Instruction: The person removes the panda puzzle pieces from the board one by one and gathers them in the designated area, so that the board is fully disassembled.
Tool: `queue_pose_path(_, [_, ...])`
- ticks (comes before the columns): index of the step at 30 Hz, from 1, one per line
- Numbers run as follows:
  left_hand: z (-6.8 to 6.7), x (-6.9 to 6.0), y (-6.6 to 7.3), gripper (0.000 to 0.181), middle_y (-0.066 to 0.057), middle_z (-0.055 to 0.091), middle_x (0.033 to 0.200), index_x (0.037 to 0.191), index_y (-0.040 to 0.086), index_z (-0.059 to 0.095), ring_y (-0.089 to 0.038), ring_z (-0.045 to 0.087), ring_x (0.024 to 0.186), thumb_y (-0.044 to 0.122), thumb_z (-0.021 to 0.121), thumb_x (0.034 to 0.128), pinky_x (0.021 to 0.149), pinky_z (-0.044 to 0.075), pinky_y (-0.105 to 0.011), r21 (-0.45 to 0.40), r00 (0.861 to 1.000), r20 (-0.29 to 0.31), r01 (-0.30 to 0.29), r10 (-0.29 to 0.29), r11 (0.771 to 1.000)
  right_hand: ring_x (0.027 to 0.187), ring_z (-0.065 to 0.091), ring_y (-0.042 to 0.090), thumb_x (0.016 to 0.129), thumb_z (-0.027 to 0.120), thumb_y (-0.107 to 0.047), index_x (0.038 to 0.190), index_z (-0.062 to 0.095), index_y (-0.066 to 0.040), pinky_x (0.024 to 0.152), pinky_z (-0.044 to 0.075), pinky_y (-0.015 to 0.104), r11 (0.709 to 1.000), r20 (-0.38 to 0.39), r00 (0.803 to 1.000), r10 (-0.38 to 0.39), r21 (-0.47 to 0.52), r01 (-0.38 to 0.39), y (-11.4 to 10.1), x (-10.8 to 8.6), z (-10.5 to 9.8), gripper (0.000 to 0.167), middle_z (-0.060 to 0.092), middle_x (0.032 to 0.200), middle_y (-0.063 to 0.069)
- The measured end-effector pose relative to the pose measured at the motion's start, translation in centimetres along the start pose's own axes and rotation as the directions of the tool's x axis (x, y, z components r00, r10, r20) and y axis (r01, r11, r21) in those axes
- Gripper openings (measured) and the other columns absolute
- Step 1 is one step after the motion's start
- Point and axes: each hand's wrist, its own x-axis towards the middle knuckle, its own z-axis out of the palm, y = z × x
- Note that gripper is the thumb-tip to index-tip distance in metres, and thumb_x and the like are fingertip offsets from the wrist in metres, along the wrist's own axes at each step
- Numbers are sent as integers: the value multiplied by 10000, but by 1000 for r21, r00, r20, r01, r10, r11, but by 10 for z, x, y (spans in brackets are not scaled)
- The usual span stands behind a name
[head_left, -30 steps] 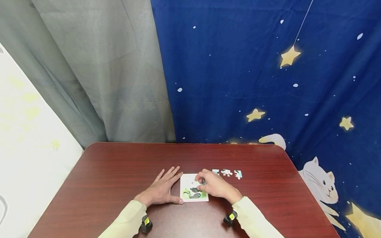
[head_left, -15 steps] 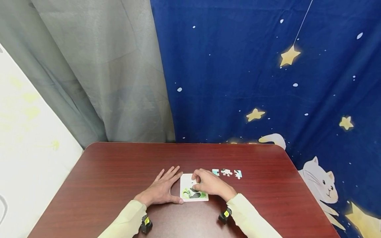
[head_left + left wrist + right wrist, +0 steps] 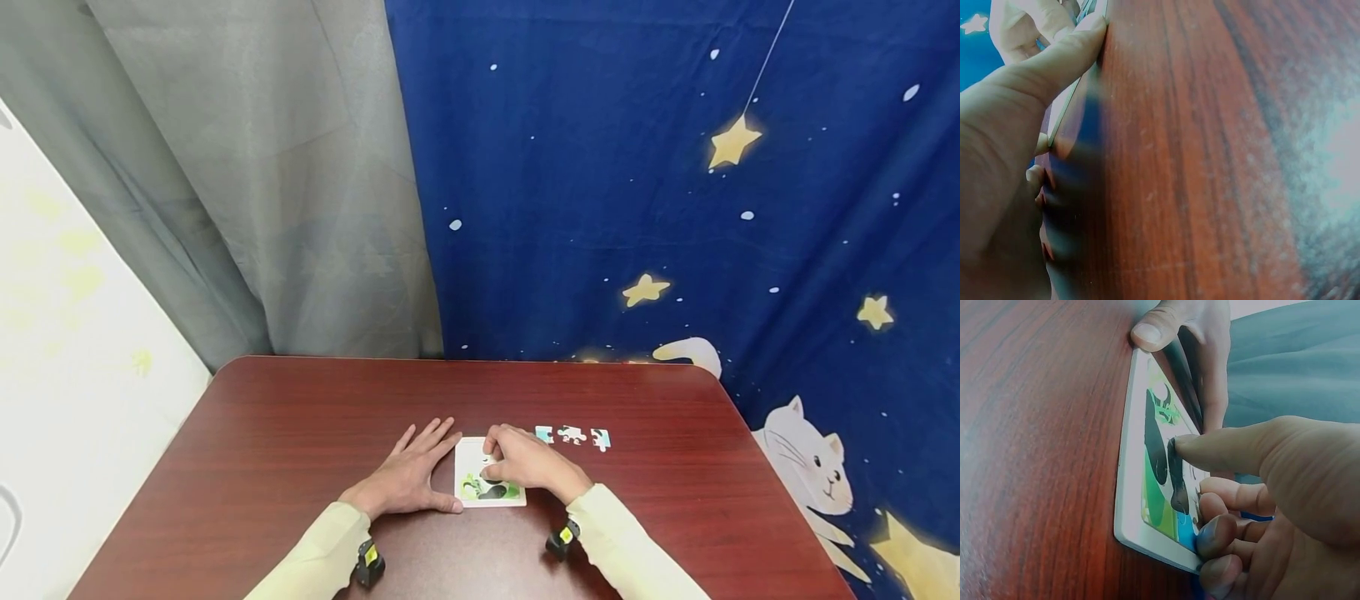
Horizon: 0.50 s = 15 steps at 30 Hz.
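A square puzzle with a white tray frame (image 3: 463,472) lies on the table, its green and black panda picture partly covered. My left hand (image 3: 408,475) rests spread along its left side, the thumb at the near left corner and the index fingertip by the far left corner. Over the picture, my right hand (image 3: 528,460) has curled fingers and pinches a puzzle piece (image 3: 1177,481) with black on it. In the right wrist view the thumb presses that piece's edge, while the bent fingers (image 3: 1219,532) partly hide the picture's far side.
Three loose puzzle pieces lie right of the tray: a light blue one (image 3: 543,433), a mostly white one (image 3: 572,434) and a blue and black one (image 3: 600,439). The red-brown table (image 3: 315,417) ends at grey and blue curtains (image 3: 525,250).
My right hand has shifted a little to the left over the picture, mostly in the first half second. The left hand and the loose pieces have stayed in place.
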Motion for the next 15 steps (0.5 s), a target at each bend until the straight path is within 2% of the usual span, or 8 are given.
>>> queue_pose_path(9, [0, -1, 0, 1138, -167, 236, 1784, 1646, 84, 403, -416, 194, 1667, 674, 849, 781, 1320, 119, -696, -14, 1000, -14, -16, 16, 1000, 825, 555, 77, 868, 851, -233, 1028, 637, -161, 735, 480, 245, 1000, -13, 1000, -5, 5, 5, -1, -1, 1, 277, 610, 954, -44])
queue_pose_path(15, [-1, 0, 0, 1148, -156, 220, 1791, 1656, 92, 386, -396, 179, 1676, 684, 843, 784, 1331, 115, -685, -9, 1000, -3, -2, 2, 1000, 834, 556, 77, 853, 859, -248, 1031, 633, -168, 742, 479, 253, 1000, -25, 1000, -12, -18, 11, -1, -3, 0, 299, 617, 970, -44])
